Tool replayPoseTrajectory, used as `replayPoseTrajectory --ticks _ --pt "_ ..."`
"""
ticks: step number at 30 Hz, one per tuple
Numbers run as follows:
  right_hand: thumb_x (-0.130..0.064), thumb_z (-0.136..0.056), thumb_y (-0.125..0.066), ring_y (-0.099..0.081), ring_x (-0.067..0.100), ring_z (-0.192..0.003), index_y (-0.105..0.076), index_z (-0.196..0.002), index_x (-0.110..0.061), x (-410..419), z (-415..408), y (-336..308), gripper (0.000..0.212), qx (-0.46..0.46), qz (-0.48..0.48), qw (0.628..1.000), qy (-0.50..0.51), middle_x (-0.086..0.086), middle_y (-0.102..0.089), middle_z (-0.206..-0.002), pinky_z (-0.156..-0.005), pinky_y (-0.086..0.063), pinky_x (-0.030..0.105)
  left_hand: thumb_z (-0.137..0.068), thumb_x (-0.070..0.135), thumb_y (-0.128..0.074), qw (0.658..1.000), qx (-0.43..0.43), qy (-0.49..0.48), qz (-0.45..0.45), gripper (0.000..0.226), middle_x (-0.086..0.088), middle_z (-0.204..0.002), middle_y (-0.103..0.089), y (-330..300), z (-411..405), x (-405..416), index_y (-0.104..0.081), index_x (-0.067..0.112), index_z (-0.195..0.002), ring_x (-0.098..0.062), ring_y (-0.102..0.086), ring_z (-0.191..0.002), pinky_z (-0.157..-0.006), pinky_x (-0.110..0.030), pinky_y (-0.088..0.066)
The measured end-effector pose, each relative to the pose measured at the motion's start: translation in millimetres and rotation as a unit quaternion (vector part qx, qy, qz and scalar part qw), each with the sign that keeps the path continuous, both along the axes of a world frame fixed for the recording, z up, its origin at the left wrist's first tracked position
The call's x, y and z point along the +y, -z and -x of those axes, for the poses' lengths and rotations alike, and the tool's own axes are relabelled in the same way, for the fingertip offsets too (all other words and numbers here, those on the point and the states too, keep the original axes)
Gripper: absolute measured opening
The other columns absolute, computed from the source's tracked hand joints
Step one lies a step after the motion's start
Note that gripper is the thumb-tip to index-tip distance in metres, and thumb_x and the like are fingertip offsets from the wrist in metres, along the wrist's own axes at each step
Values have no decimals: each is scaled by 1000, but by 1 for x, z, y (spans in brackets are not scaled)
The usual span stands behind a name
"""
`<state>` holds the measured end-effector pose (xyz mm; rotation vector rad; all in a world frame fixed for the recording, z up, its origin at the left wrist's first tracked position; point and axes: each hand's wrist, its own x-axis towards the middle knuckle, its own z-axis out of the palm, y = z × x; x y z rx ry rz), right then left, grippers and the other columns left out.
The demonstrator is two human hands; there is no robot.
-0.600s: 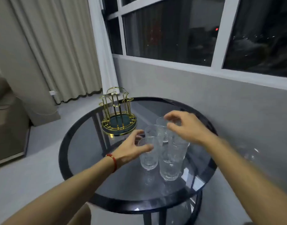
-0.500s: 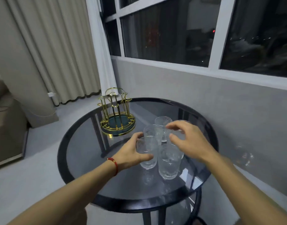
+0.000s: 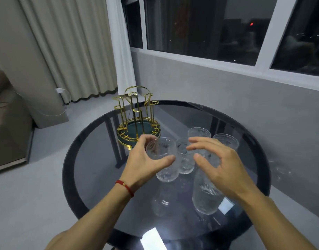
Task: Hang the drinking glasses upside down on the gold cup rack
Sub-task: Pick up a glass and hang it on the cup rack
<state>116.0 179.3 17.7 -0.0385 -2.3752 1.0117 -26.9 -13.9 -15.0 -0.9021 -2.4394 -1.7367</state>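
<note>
Round dark glass table (image 3: 86,159), gold cup rack (image 3: 137,121), 5 upright ribbed glasses (image 3: 205,193)

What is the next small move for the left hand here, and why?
Probably close the left hand fully on the nearest-left glass and lift it straight up. Its fingers already curl around that glass, the gold rack holds nothing yet, and the other glasses stand very close, so a sideways pull might knock them. The right hand hovers open.
</note>
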Motion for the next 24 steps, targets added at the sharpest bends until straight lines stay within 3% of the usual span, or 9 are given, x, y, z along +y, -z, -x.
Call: replayPoseTrajectory --ticks 2,4,7,11,13,15,20,22,24 --pt "-26 -96 -67 -60 -3 -129 -78 -116 -30 -12 14 -5 23 -12 50 998 -29 -20 -70 -133 -106 -42 12 -58 57 -89 999 9 -22 -44 69 13 -111 -66 -8 9 -7 -57 33 -114 -1 -61 -106 -88 -17 -50" --pt "-23 -100 -67 -62 -3 -126 -72 -125 -30 -28 34 -13 26 -40 124 991 -44 -18 -69 -133 -107 -48 19 -59 53 -91 994 -7 -40 -103 68 10 -110 -69 -13 17 -14 -60 32 -115 -5 -64 -106 -93 -30 -54" --pt "-42 -102 -59 -64 6 -125 -62 -137 -29 -46 68 -27 38 -133 213 968 -20 -13 -66 -136 -111 -50 37 -59 48 -93 976 -70 -48 -199 64 9 -111 -72 -16 26 -24 -64 33 -115 -8 -66 -108 -99 -46 -56" --pt "-41 -105 -56 -71 25 -121 -66 -135 -19 -52 101 -35 39 -225 397 884 -103 6 -73 -135 -105 -56 51 -58 34 -94 947 -150 -11 -283 63 2 -116 -71 -15 35 -24 -66 29 -114 -21 -66 -117 -101 -53 -55" --pt "-36 -104 -59 -74 32 -116 -71 -132 -15 -51 109 -37 37 -240 480 832 -141 12 -77 -127 -96 -61 52 -56 30 -95 921 -210 17 -328 68 -8 -125 -68 -15 41 -19 -64 24 -117 -29 -66 -120 -98 -53 -57" --pt "-31 -102 -64 -76 33 -113 -72 -129 -9 -47 117 -37 36 -225 519 813 -137 16 -78 -124 -88 -64 48 -57 32 -95 907 -250 35 -337 73 -15 -132 -65 -10 51 -16 -63 22 -122 -30 -67 -120 -97 -50 -58" --pt "-23 -91 -80 -75 30 -111 -61 -131 -15 -19 136 -35 45 -140 413 900 -12 12 -69 -133 -75 -66 42 -65 69 -79 989 -111 -29 -96 73 8 -128 -64 25 81 -20 -63 35 -128 -8 -60 -118 -103 -41 -53" --pt "-21 -88 -82 -72 29 -114 -62 -128 -18 3 141 -41 44 -118 384 916 18 10 -66 -133 -74 -66 44 -72 64 -77 997 0 -73 26 71 8 -130 -58 45 96 -25 -61 29 -131 -9 -52 -122 -105 -39 -50" --pt "-19 -86 -83 -73 31 -111 -66 -124 -19 24 151 -52 41 -98 379 920 25 11 -68 -131 -73 -66 46 -79 57 -73 974 117 -92 168 70 -1 -143 -49 64 111 -28 -54 26 -140 -20 -39 -138 -115 -45 -41"
